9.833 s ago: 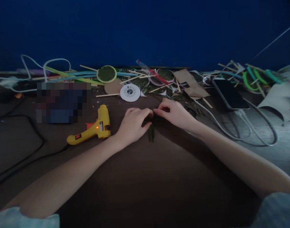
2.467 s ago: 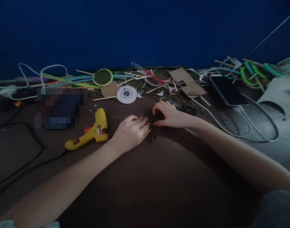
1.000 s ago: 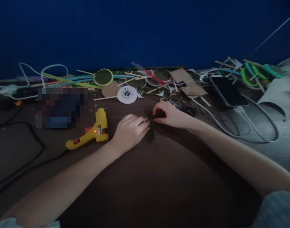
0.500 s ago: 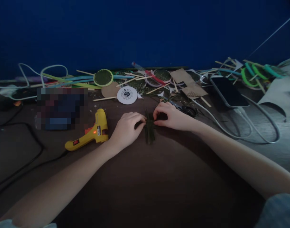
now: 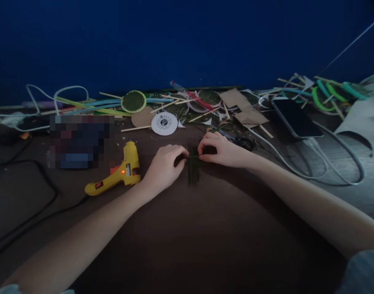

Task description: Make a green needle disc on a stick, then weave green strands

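Observation:
Small dark green strips (image 5: 193,173), like blades of leaf or grass, lie crossed on the dark tabletop between my hands. Several run lengthwise, and at least one passes across them. On the left side, my left hand (image 5: 166,166) is closed in a pinch of thumb and forefinger at the crosswise strip. My right hand (image 5: 223,150) pinches the opposite side, its thumb and finger meeting at the strips' right edge. Exactly how the strips interlace is too dark to make out. A yellow glue gun (image 5: 130,165) with a lit orange light lies just left of my left wrist.
Black-handled scissors (image 5: 245,143) lie beyond my right wrist. At the back are wooden sticks, a round white label disc (image 5: 164,123), cardboard pieces (image 5: 251,116) and green-filled rings (image 5: 133,101). A phone (image 5: 297,118) with a white cable lies right; black cords (image 5: 43,171) run left.
The view has shifted very slightly. Both hands keep their pinch on the green strips, with hardly any movement of the fingers.

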Demonstrator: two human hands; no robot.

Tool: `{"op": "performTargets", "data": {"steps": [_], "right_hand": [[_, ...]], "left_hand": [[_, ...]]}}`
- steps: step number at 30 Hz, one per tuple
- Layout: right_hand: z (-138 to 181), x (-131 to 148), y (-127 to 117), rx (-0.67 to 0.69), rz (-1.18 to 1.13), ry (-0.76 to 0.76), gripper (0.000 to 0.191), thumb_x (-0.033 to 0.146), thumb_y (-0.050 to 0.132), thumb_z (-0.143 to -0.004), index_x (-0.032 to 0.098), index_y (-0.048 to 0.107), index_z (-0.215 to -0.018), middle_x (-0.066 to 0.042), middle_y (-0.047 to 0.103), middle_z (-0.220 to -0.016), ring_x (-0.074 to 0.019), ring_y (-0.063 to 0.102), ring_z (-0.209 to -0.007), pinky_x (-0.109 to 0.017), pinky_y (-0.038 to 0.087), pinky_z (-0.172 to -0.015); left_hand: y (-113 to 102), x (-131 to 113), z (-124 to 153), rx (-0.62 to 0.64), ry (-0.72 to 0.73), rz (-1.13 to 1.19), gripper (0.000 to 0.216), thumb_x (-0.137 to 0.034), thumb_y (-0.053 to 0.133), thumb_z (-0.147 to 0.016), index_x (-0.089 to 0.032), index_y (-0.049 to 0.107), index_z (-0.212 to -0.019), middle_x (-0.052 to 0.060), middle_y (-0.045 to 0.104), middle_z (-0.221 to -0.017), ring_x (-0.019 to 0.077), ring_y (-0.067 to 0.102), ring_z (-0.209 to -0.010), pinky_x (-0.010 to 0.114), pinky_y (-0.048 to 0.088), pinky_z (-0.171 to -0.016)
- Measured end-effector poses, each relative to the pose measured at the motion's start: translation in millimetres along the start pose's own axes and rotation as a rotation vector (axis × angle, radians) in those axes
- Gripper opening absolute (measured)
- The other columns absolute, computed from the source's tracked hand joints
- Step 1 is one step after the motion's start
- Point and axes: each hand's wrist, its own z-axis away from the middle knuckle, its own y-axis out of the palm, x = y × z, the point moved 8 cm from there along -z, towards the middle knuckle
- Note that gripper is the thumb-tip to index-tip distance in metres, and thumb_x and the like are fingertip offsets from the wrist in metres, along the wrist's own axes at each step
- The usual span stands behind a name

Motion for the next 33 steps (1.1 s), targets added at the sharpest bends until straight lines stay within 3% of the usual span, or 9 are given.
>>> {"op": "performTargets", "data": {"steps": [5,24,33], "right_hand": [[0.9,3.0,0.0,0.052,0.008,0.009,0.019,0.039,0.06,-0.075,0.02,0.056,-0.08,-0.005,0.049,-0.094,-0.0244,0.042,-0.1,-0.042,0.033,-0.088],[1.2,5.8,2.0,0.058,0.07,0.01,0.01,0.032,0.056,-0.077,0.022,0.055,-0.079,-0.005,0.047,-0.094,-0.0246,0.04,-0.099,-0.043,0.032,-0.088],[2.6,5.4,2.1,0.093,0.053,-0.024,0.024,0.046,0.058,-0.075,0.023,0.055,-0.082,-0.005,0.046,-0.095,-0.0248,0.039,-0.099,-0.043,0.032,-0.089]], "left_hand": [[1.2,0.3,0.4,0.019,-0.015,-0.002,0.012,-0.008,0.055,-0.077,-0.019,0.058,-0.082,0.0,0.065,-0.083,0.0173,0.058,-0.081,0.032,0.043,-0.076],[6.1,-0.5,0.4,0.065,0.001,-0.022,0.012,-0.009,0.052,-0.079,-0.02,0.054,-0.084,0.0,0.062,-0.083,0.0189,0.055,-0.083,0.034,0.038,-0.076],[6.2,-1.1,1.6,0.075,0.002,-0.027,0.013,-0.01,0.052,-0.075,-0.019,0.053,-0.084,0.001,0.061,-0.085,0.0196,0.054,-0.085,0.035,0.038,-0.078]]}}
